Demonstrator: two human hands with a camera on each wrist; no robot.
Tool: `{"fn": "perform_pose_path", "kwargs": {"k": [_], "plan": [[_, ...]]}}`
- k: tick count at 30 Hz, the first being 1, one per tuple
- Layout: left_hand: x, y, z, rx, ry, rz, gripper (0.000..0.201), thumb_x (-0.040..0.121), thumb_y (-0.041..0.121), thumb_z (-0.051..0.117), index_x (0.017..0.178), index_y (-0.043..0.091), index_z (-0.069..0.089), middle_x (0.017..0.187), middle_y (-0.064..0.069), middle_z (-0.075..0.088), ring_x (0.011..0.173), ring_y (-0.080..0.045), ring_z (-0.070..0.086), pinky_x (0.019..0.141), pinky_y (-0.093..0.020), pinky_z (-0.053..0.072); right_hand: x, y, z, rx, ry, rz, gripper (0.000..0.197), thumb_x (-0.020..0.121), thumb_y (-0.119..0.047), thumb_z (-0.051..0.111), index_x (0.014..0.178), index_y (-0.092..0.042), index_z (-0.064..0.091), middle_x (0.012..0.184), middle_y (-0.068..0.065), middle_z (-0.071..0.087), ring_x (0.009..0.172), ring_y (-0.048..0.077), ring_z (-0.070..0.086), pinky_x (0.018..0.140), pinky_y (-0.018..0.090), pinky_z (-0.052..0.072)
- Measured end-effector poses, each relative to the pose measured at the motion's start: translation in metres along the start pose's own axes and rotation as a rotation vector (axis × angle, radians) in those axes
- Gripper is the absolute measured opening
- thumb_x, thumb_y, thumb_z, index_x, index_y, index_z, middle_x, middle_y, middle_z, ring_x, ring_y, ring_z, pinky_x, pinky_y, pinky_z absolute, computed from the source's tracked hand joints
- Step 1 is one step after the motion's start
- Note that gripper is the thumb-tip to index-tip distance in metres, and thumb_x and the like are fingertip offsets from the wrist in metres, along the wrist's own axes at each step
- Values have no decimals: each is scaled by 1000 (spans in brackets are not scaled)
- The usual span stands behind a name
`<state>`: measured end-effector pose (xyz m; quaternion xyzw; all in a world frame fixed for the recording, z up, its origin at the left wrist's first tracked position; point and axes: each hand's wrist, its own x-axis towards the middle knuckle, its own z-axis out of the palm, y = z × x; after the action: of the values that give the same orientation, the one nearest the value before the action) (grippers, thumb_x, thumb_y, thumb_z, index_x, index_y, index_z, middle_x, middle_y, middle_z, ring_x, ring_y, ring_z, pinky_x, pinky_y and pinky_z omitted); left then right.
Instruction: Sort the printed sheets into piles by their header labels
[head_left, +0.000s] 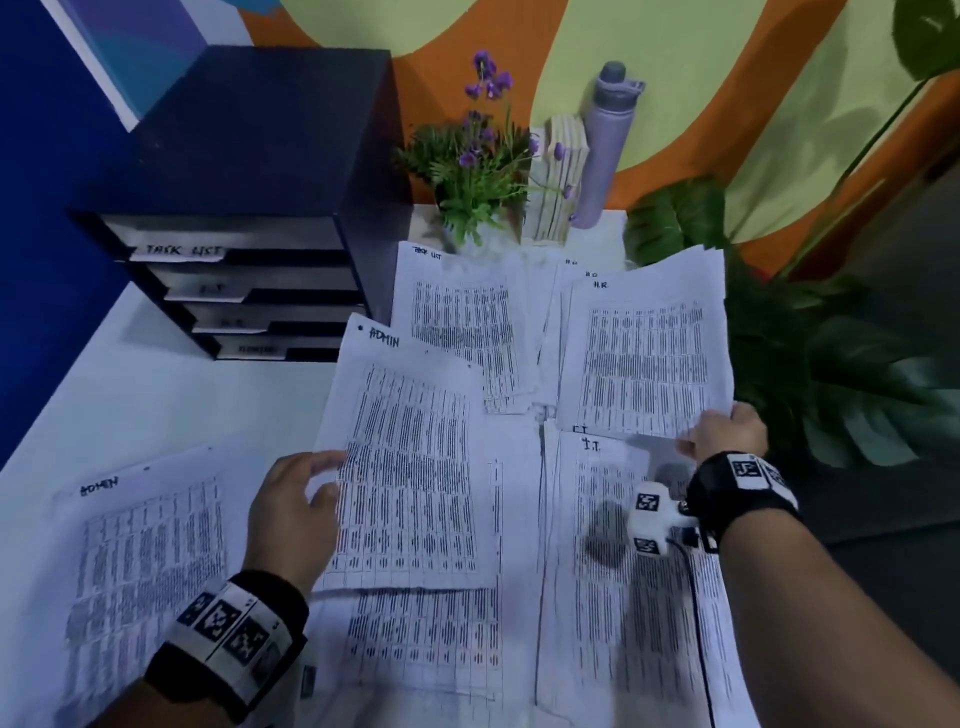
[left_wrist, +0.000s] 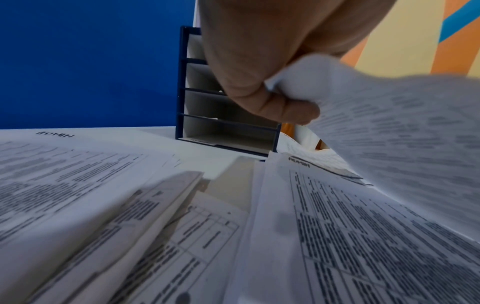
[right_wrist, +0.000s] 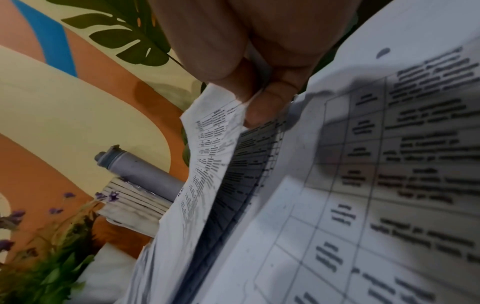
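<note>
Left hand: your left hand (head_left: 293, 512) pinches the left edge of the ADMIN sheet (head_left: 410, 462), centre of the head view; thumb on top, sheet lifted and curved, seen also from the left wrist (left_wrist: 376, 127).
Right hand: your right hand (head_left: 727, 431) grips the lower right corner of the H.R. stack (head_left: 644, 353), right of centre; the right wrist view shows thumb and fingers clamped over several sheet edges (right_wrist: 207, 185).
ADMIN pile: one sheet headed ADMIN (head_left: 145, 561) lies flat at lower left of the head view.
TASK LIST pile: (head_left: 462, 332) upper centre, flat on the white table (head_left: 156, 395), just in front of the flower pot (head_left: 478, 166).
I.T. pile: (head_left: 613, 571) lower right, under your right wrist.
Unsorted sheets: more printed pages (head_left: 426, 639) lie under the lifted ADMIN sheet, bottom centre.
Tray rack: dark paper rack (head_left: 244, 208), upper left; slots labelled, top reads TASK LIST, lower labels blurred.
Background: lilac bottle (head_left: 605, 145) and small book stack (head_left: 558, 176) at top centre; big leafy plant (head_left: 810, 364) at right.
</note>
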<state>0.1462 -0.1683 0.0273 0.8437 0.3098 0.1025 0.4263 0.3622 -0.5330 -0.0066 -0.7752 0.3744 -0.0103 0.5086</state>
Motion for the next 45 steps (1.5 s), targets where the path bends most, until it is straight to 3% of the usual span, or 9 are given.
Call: {"fn": "perform_pose_path", "kwargs": {"k": [3, 6, 10, 17, 27, 32, 36, 38, 45], "plan": [[-2, -5, 1, -34, -30, -62, 31, 94, 0, 55, 112, 22, 67, 118, 8, 54, 112, -11, 47, 102, -32, 40, -1, -3, 1, -161, 48, -101, 42, 91, 1, 41, 130, -10, 51, 123, 19, 56, 100, 37, 62, 68, 32, 55], [-5, -10, 3, -84, -71, -128, 32, 95, 3, 56, 113, 26, 66, 119, 7, 54, 115, -9, 45, 104, -37, 42, -19, -9, 6, -412, 86, -241, 52, 91, -4, 47, 141, -18, 42, 145, 14, 33, 129, 36, 35, 103, 47, 37], [-7, -18, 5, -199, -124, -172, 37, 95, 2, 55, 115, 31, 64, 125, 10, 54, 126, -9, 42, 106, -31, 35, -69, -4, 27, -294, -197, -428, 38, 94, -14, 54, 132, -15, 54, 141, 10, 45, 129, 29, 42, 106, 39, 37], [-34, -34, -7, -273, -369, -218, 32, 89, 0, 63, 105, 27, 68, 120, 13, 60, 121, -4, 47, 104, -26, 35, -168, 43, 52, -219, -753, -185, 50, 95, -21, 53, 141, -27, 34, 118, 3, 60, 97, 23, 59, 83, 31, 46], [-48, -95, -47, -79, -386, -192, 27, 86, -3, 55, 87, 21, 66, 102, -2, 64, 85, -12, 61, 69, -22, 44, -222, 83, 50, -450, -579, -299, 58, 95, -4, 41, 147, -24, 23, 115, 18, 57, 90, 34, 61, 75, 39, 53], [-36, -115, -69, -94, -256, -185, 28, 86, 0, 56, 88, 25, 66, 108, -2, 63, 94, -18, 62, 81, -31, 49, -212, 53, 58, -435, -451, -328, 61, 96, -2, 40, 150, -21, 18, 125, 20, 55, 88, 29, 56, 76, 33, 48], [-16, -150, -98, 133, -74, -190, 25, 87, 8, 61, 110, 18, 66, 120, -7, 59, 105, -26, 61, 96, -40, 49, -218, 41, 67, -710, -264, -480, 85, 82, -2, 59, 152, -18, 13, 151, 12, 25, 128, 35, 39, 102, 44, 38], [-6, -175, -115, 295, -4, -276, 40, 84, 18, 66, 124, 17, 62, 131, -12, 54, 110, -34, 60, 100, -45, 48, -239, 47, 78, -884, -210, -597, 94, 75, -6, 66, 151, -22, 12, 156, 8, 11, 135, 34, 26, 108, 50, 29], [4, -217, -159, 547, -102, -603, 127, 55, 61, 85, 153, 19, 17, 150, -22, 24, 135, -41, 33, 110, -50, 34, -312, 99, 111, -1171, -585, -774, 86, 74, -18, 65, 143, -44, 20, 154, -2, 10, 135, 31, 19, 105, 53, 28]]}}
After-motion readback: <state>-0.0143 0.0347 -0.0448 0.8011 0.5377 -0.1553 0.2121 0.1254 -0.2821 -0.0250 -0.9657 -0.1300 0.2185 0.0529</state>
